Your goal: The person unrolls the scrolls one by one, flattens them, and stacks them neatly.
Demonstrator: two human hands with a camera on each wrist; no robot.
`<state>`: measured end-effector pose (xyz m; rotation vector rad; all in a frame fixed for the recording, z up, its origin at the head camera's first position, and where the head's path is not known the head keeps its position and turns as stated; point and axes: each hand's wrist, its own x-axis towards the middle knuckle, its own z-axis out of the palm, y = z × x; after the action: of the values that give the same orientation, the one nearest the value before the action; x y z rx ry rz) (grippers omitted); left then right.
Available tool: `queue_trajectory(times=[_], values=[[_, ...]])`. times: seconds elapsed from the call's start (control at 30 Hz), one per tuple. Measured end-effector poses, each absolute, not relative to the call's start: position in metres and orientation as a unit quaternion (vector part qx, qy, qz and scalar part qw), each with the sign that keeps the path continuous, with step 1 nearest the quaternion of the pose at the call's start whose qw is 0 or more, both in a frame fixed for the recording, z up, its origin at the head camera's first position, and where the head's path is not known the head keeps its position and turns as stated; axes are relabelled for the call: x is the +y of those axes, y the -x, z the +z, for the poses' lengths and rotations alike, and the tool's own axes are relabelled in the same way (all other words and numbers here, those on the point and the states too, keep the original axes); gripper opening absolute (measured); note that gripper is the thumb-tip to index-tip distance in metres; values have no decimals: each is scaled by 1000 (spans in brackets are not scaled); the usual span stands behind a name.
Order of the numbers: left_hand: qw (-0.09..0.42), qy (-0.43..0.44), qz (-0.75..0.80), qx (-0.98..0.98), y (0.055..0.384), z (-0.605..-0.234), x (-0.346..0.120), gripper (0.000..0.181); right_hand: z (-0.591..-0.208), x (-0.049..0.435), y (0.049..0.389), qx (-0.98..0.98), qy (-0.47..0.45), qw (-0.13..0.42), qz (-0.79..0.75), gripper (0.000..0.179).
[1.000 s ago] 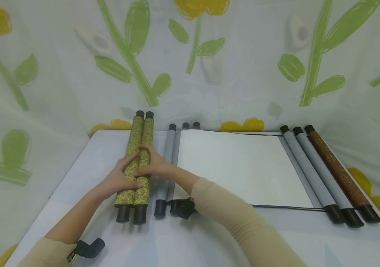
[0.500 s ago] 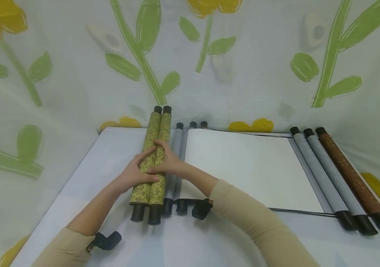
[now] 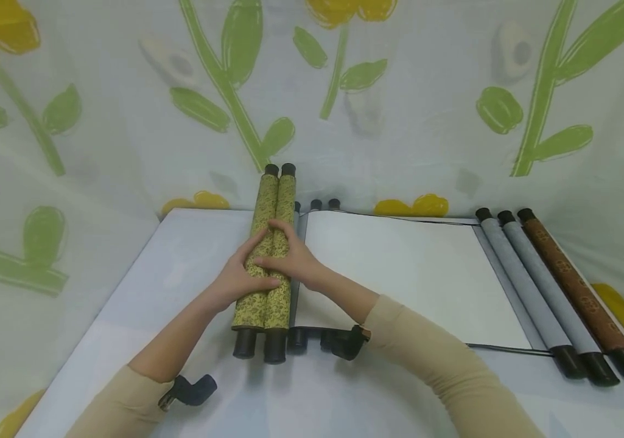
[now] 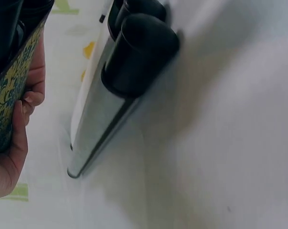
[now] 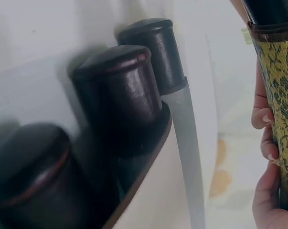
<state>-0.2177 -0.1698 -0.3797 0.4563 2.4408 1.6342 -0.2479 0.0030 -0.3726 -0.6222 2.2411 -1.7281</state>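
Note:
A yellow-green patterned scroll (image 3: 262, 298), or a pair of them, shows as two rolls lying side by side with black end knobs. My left hand (image 3: 243, 277) grips it from the left, thumb across the near part. From the right my right hand (image 3: 292, 261) holds the same rolls, its thumb and fingers curled on the far roll. The rolls are held above the table, over the left edge of a partly unrolled grey scroll with a blank white sheet (image 3: 399, 274). In the right wrist view the patterned scroll (image 5: 284, 105) appears at the right edge.
Two grey rolls (image 3: 525, 280) and a brown patterned roll (image 3: 569, 283) lie along the right side of the white table (image 3: 180, 255). Black knobs (image 5: 120, 90) of rolls at the sheet's left end stand close under my hands. A flowered cloth (image 3: 427, 121) hangs behind.
Both hands have carried the yellow-green rolls to the right, toward the white sheet; they now cover the leftmost grey roll. The camera view also shifted slightly early on.

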Motion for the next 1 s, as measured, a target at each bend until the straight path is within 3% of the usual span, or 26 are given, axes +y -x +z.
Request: queue_trajectory(times=[0.67, 1.0], values=[[72, -177, 550, 813, 221, -370, -111, 98, -355, 61, 239, 789, 193, 92, -576, 82], [63, -192, 577, 791, 225, -370, -79, 85, -350, 93, 235, 787, 176, 79, -586, 80]])
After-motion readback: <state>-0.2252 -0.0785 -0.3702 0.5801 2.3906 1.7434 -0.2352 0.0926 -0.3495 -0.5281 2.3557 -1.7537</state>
